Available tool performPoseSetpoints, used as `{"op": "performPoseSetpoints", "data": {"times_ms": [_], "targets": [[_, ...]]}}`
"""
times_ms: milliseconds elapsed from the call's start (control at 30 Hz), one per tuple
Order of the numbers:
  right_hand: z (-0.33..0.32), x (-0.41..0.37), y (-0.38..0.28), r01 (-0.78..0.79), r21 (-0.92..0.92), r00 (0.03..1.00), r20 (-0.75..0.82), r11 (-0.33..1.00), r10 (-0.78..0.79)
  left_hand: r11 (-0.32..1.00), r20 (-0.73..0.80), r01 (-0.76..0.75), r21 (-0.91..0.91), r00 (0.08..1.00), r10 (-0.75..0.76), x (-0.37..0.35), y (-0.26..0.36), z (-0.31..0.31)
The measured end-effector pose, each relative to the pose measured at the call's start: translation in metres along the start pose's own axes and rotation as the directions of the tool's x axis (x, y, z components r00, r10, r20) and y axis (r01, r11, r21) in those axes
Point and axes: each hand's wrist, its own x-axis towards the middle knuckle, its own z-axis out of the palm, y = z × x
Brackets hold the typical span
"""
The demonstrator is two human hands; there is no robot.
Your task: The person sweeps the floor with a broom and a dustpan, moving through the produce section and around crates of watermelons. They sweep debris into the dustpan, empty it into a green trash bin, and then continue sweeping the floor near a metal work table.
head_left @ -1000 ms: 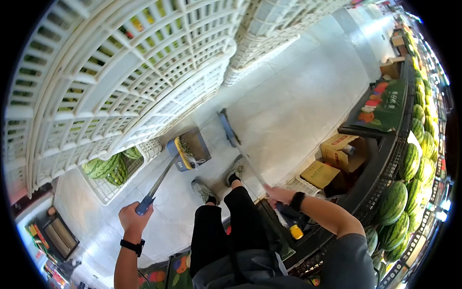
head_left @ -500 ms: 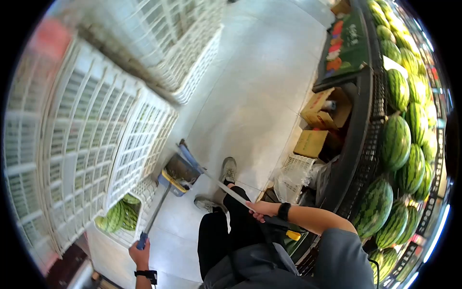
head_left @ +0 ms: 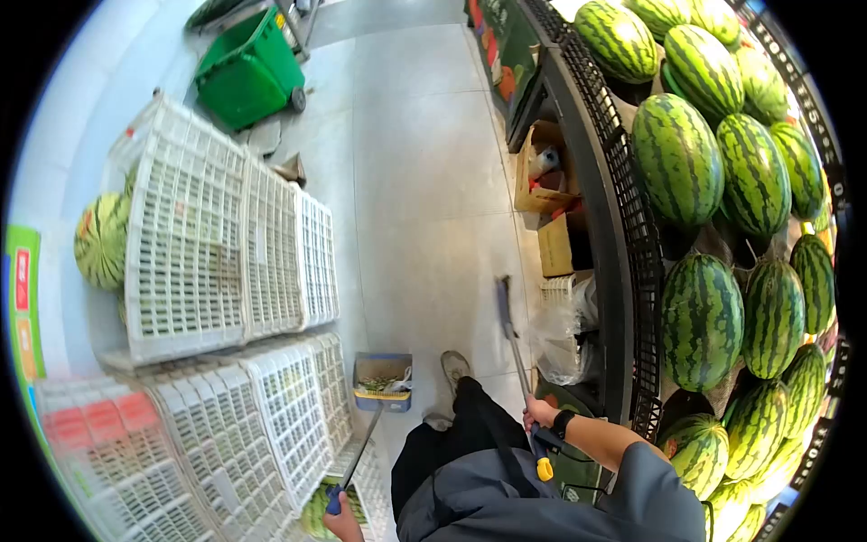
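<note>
My left hand (head_left: pixel 343 520) is closed round the dark blue grip of a dustpan handle (head_left: pixel 362 453), low in view. The handle leads up to a blue-grey dustpan (head_left: pixel 383 397) on the floor, with a yellow comb edge and some litter inside. My right hand (head_left: pixel 539 414), to the right of my legs, is wrapped round the stick of a broom (head_left: pixel 517 354). The broom's narrow dark head (head_left: pixel 502 298) points forward over the floor, away from the dustpan. A yellow end piece (head_left: pixel 545 469) shows below this hand.
Stacked white crates (head_left: pixel 185 244) stand on the left, some holding watermelons. A green wheeled bin (head_left: pixel 251 74) is further ahead. Along the right runs a black-edged display rack (head_left: pixel 618 226) with many watermelons (head_left: pixel 703 321); cardboard boxes (head_left: pixel 554 246) and a plastic bag (head_left: pixel 560 352) lie beneath it.
The view has turned and shifted, bringing the green bin into sight. The broom head has moved from beside the dustpan to the right, away from it. Both hands keep their holds.
</note>
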Motion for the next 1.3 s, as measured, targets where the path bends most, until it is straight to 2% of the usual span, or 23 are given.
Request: {"op": "performPoseSetpoints", "data": {"times_ms": [33,100,133,200,233,267,300,367,400,467,533,600,700,733,833,867,900,967,1000,1100,1133,1233,1300], "targets": [[-0.010,0.020,0.002,-0.133,0.235,0.985,0.139,0.963,0.102,0.999,-0.017,-0.040,-0.026,0.999,0.040,0.004,0.020,0.006],[-0.041,0.092,0.025,-0.443,0.571,0.871,0.458,0.691,0.180,0.995,0.035,-0.098,0.028,0.995,0.097,0.032,0.022,0.014],[-0.035,0.092,0.023,-0.207,0.412,0.956,0.278,0.887,0.094,0.994,0.042,-0.103,0.026,0.994,0.102,0.035,0.052,0.022],[-0.021,0.103,0.020,-0.137,0.402,0.967,0.254,0.905,0.033,0.980,0.083,-0.173,-0.104,0.980,0.181,0.059,0.073,0.040],[-0.011,0.095,0.006,-0.102,0.393,0.971,0.240,0.914,0.006,0.985,0.088,-0.159,-0.066,0.982,0.165,0.067,0.097,0.046],[-0.009,0.093,-0.023,-0.139,0.409,0.936,0.352,0.902,-0.016,0.988,0.100,-0.150,-0.027,0.983,0.152,0.081,0.130,0.058],[-0.008,0.096,-0.047,-0.303,0.521,0.869,0.495,0.798,0.007,0.992,0.105,-0.127,0.015,0.987,0.125,0.089,0.149,0.064],[-0.007,0.107,-0.088,-0.623,0.595,0.674,0.738,0.507,-0.038,0.948,0.025,-0.268,-0.172,0.961,0.276,0.116,0.160,0.086],[0.015,0.080,-0.124,-0.460,0.713,0.829,0.558,0.528,-0.031,0.970,0.041,-0.197,-0.144,0.978,0.204,0.133,0.165,0.091],[0.037,0.086,-0.180,-0.472,0.745,0.824,0.563,0.471,-0.064,0.959,0.084,-0.180,-0.221,0.976,0.202,0.152,0.202,0.107],[0.057,0.094,-0.231,-0.460,0.756,0.823,0.560,0.465,-0.097,0.981,0.119,-0.094,-0.169,0.986,0.115,0.201,0.201,0.129],[0.077,0.099,-0.278,-0.435,0.746,0.825,0.555,0.504,-0.109,0.986,0.143,-0.112,-0.121,0.981,0.129,0.246,0.205,0.148],[0.097,0.109,-0.355,-0.512,0.750,0.823,0.568,0.419,-0.010,0.972,0.120,-0.220,-0.078,0.966,0.229,0.266,0.279,0.181],[0.100,0.116,-0.379,-0.518,0.720,0.793,0.606,0.463,-0.056,0.972,0.190,-0.194,-0.132,0.958,0.217,0.280,0.288,0.190],[0.116,0.131,-0.457,-0.479,0.683,0.801,0.597,0.552,-0.044,0.985,0.197,-0.160,0.059,0.970,0.146,0.310,0.312,0.212],[0.120,0.132,-0.478,-0.453,0.671,0.814,0.580,0.588,-0.035,0.988,0.317,-0.147,0.052,0.941,0.123,0.315,0.343,0.216],[0.124,0.130,-0.495,-0.422,0.656,0.825,0.564,0.626,-0.035,0.985,0.296,-0.159,0.072,0.946,0.132,0.324,0.348,0.222],[0.121,0.122,-0.514,-0.340,0.625,0.838,0.541,0.703,-0.075,0.976,0.249,-0.190,0.107,0.955,0.159,0.341,0.354,0.231],[0.113,0.117,-0.518,-0.325,0.606,0.829,0.552,0.726,-0.090,0.982,0.227,-0.130,0.137,0.969,0.097,0.363,0.318,0.228],[0.084,0.075,-0.513,-0.242,0.538,0.852,0.516,0.807,-0.088,0.997,0.194,-0.064,-0.039,0.979,0.071,0.362,0.351,0.242],[0.071,0.060,-0.506,-0.246,0.516,0.862,0.504,0.821,-0.058,0.993,0.233,-0.032,0.115,0.972,0.005,0.360,0.366,0.241],[0.030,0.034,-0.475,-0.308,0.520,0.873,0.487,0.797,0.020,0.996,0.281,-0.081,0.033,0.957,0.068,0.353,0.381,0.252],[0.008,0.035,-0.466,-0.380,0.559,0.868,0.490,0.737,0.076,0.981,0.189,-0.019,0.195,0.982,-0.019,0.348,0.370,0.249]]}}
